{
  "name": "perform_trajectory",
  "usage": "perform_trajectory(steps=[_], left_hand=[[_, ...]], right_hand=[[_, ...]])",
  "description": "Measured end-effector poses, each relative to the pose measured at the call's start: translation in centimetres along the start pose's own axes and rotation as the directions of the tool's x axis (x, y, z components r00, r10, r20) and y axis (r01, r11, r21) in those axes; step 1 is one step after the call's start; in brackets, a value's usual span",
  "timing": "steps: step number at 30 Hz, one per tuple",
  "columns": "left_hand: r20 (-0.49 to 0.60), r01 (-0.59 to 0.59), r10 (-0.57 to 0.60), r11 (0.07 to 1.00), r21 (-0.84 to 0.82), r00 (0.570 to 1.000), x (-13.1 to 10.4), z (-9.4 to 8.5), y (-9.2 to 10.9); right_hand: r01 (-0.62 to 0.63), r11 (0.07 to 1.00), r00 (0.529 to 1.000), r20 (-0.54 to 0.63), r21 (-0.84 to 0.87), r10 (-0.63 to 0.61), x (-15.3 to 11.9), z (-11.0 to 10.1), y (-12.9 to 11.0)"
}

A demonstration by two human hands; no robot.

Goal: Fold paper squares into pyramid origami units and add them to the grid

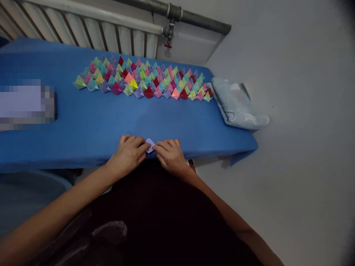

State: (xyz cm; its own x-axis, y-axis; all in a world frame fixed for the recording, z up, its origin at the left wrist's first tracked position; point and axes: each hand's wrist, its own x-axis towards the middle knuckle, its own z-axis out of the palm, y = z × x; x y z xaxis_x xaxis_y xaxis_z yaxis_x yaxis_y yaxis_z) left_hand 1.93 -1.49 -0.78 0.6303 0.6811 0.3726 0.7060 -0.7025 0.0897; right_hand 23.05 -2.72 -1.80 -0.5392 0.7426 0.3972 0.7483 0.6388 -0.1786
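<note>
A small piece of folded lilac paper (150, 145) is between my two hands, close to the front edge of the blue-covered table (91, 111). My left hand (130, 153) pinches its left side, thumb and fingers together. On the right side, the fingers of my right hand (170, 155) are closed on the same paper. Parts of the paper are hidden under the fingertips. Beyond my hands stand rows of small folded paper boats (148, 92) in pink, red, yellow, green, blue and purple.
A folded pale blue cloth (238, 103) lies at the table's right end. A blurred-out box-like thing (24, 107) is at the left. Behind the table are a white radiator (111, 35) and a pipe with a red-handled valve (168, 45). A blue tub (33, 195) sits below left.
</note>
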Motion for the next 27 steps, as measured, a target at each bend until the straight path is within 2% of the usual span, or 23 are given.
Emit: perform_trajectory(steps=[5, 8, 15, 23, 27], left_hand=[[-0.03, -0.003, 0.003, 1.0, -0.009, 1.0, -0.1, 0.1, -0.1], [-0.074, 0.007, -0.007, 1.0, -0.007, 0.997, -0.2, 0.1, -0.1], [-0.082, -0.046, 0.044, 0.999, -0.02, 0.996, -0.4, 0.2, -0.7], [0.075, -0.056, 0.061, 0.996, -0.07, 0.995, 0.8, -0.3, -1.9], [0.149, -0.085, 0.094, 0.994, -0.07, 0.984, 1.2, -0.5, -2.2]], right_hand=[[-0.049, 0.999, 0.999, -0.012, 0.019, 0.049, 0.1, 0.2, -0.5], [-0.043, 0.999, 0.999, 0.001, 0.013, 0.042, 0.1, 0.4, -0.4], [0.016, 1.0, 1.0, -0.008, 0.022, -0.015, 0.1, 0.8, 0.0], [0.074, 0.996, 0.996, 0.044, 0.056, -0.077, 0.4, 0.7, 0.7], [0.025, 0.996, 0.998, 0.06, 0.082, -0.03, 0.4, 0.6, 0.6]])
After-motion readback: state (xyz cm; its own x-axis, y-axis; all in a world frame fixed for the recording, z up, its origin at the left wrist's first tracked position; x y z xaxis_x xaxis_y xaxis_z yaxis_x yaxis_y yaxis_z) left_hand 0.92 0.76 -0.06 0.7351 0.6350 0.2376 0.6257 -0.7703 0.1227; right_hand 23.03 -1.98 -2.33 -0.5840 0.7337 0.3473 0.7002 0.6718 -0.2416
